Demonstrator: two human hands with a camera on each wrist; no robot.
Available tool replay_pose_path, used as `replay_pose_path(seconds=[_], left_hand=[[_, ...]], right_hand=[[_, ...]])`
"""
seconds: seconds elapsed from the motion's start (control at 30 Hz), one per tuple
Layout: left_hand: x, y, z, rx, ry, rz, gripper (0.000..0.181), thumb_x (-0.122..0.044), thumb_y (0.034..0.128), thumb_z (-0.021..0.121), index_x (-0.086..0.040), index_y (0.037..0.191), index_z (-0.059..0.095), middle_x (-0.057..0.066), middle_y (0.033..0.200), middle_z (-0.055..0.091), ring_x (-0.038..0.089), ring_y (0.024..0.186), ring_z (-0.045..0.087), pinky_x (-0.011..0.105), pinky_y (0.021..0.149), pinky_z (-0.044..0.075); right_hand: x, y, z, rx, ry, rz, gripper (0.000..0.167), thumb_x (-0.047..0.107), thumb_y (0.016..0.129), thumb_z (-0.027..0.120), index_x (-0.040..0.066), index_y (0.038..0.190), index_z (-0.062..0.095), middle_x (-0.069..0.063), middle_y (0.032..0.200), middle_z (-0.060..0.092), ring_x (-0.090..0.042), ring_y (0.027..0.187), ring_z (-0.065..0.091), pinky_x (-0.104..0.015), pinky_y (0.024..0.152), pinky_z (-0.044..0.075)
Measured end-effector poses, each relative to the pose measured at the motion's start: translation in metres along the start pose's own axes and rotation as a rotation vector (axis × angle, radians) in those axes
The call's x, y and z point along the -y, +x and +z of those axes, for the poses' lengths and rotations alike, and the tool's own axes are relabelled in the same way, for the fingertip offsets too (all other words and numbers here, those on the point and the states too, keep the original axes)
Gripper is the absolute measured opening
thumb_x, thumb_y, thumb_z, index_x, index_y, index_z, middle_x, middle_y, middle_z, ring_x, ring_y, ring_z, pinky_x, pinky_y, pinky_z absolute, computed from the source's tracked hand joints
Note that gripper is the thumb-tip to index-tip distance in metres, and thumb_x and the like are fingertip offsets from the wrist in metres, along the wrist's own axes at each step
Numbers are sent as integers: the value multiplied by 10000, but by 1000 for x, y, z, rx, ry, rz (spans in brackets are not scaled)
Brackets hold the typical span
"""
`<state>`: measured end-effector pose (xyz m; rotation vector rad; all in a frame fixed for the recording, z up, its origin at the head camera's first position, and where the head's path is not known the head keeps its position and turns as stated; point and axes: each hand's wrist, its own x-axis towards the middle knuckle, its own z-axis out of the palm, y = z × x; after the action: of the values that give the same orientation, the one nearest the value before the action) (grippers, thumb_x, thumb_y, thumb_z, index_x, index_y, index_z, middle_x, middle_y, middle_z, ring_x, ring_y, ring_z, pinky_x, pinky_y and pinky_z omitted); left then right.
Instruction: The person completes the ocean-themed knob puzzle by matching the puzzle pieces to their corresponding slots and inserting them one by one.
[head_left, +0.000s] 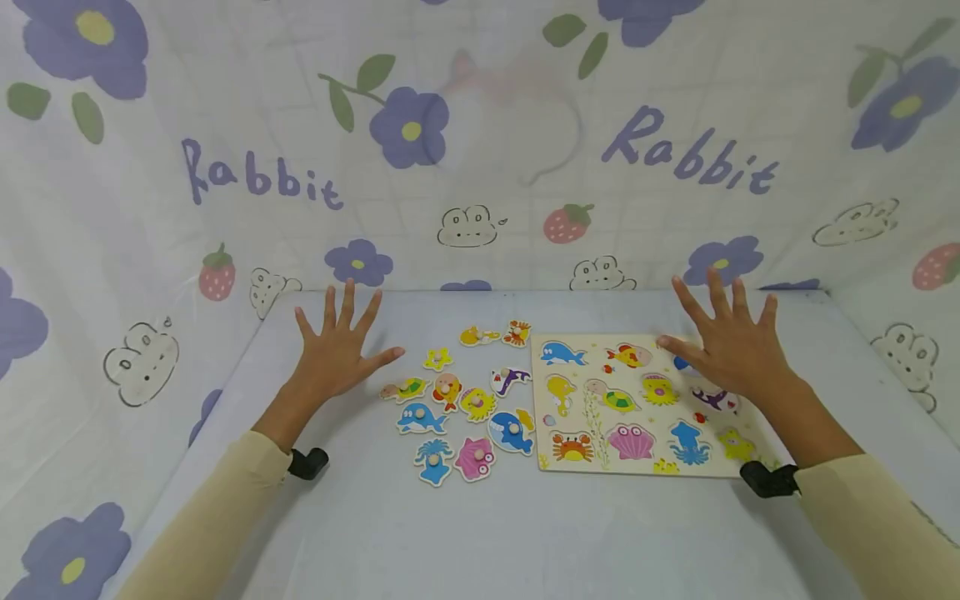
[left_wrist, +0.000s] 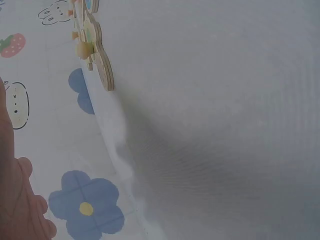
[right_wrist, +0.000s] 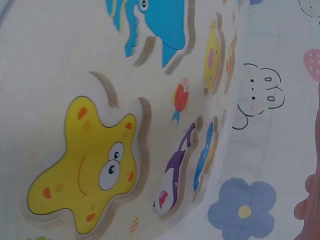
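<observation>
The left hand is raised with fingers spread, left of a group of loose knobbed wooden sea-animal pieces, among them a turtle, a pink shell and a blue squid. It holds nothing. The right hand, also spread, hovers over the right part of the wooden puzzle board and hides some of it. In the right wrist view the board's printed yellow starfish and blue squid recesses show. At the left wrist view's edge is part of the left hand.
A pale cloth covers the table. Behind and at both sides hangs a white curtain with purple flowers, strawberries and "Rabbit" lettering. Black straps or devices sit at the left wrist and the right wrist.
</observation>
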<state>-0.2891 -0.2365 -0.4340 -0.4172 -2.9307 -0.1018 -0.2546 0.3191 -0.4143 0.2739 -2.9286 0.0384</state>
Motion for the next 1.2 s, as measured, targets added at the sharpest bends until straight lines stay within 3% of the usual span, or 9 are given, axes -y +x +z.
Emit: replay_pose_path(seconds=[0.17, 0.37, 0.53, 0.73, 0.83, 0.9, 1.07, 1.2], left_hand=[[-1, -1, 3, 10, -16, 6, 1009, -838, 886, 400, -277, 1641, 36, 201, 1669, -121, 429, 1522, -141, 798, 1040, -114], [-1, -1, 3, 4, 5, 27, 1000, -797, 899, 453, -254, 1643, 64, 218, 1671, -85, 407, 1533, -111, 766, 1080, -98], [3, -3, 3, -4, 3, 48, 974, -777, 916, 454, -267, 1642, 53, 202, 1675, -85, 380, 1539, -97, 756, 1099, -71], [9, -16, 0, -1, -45, 85, 923, -723, 953, 462, -248, 1644, 77, 208, 1676, -61, 422, 1540, 27, 757, 1115, 47], [8, -24, -3, 25, -64, 101, 912, -696, 963, 480, -224, 1644, 96, 229, 1674, -27, 436, 1534, 63, 738, 1125, 107], [6, -28, -5, 57, -74, 108, 898, -683, 972, 478, -221, 1643, 99, 228, 1674, -18, 426, 1536, 66, 716, 1135, 141], [3, -36, -6, 144, -108, 133, 865, -689, 981, 448, -256, 1643, 98, 195, 1684, -9, 397, 1542, 83, 669, 1152, 187], [-1, -41, -5, 199, -145, 164, 836, -688, 986, 435, -274, 1641, 121, 178, 1688, 12, 393, 1534, 142, 647, 1155, 215]], right_hand=[[-2, -5, -2, -8, -5, 3, 914, 719, 956, 404, 339, 1616, -101, -166, 1656, -199, -516, 1494, -76, -739, 1032, -186], [-4, -5, -5, 0, 21, -6, 890, 688, 981, 396, 317, 1618, -102, -188, 1659, -178, -514, 1500, -39, -767, 1046, -136], [-9, -8, -11, 11, 80, -10, 862, 672, 1004, 351, 297, 1612, -131, -142, 1655, -224, -477, 1505, -106, -736, 1055, -160], [-15, -20, -17, 55, 188, -39, 866, 587, 1038, 391, 223, 1611, -148, -154, 1651, -227, -438, 1506, -164, -695, 1094, -165], [-19, -30, -17, 104, 237, -44, 884, 562, 1040, 422, 197, 1610, -147, -172, 1654, -208, -438, 1506, -160, -670, 1124, -137], [-23, -36, -17, 168, 278, -33, 879, 557, 1043, 421, 190, 1610, -141, -165, 1651, -222, -470, 1497, -150, -712, 1118, -54], [-35, -50, -13, 339, 364, 19, 845, 533, 1057, 404, 209, 1602, -156, -146, 1639, -269, -532, 1476, -113, -817, 977, 153], [-46, -61, -9, 391, 409, 8, 821, 451, 1065, 453, 177, 1620, -86, -233, 1652, -159, -565, 1474, -16, -812, 990, 175]])
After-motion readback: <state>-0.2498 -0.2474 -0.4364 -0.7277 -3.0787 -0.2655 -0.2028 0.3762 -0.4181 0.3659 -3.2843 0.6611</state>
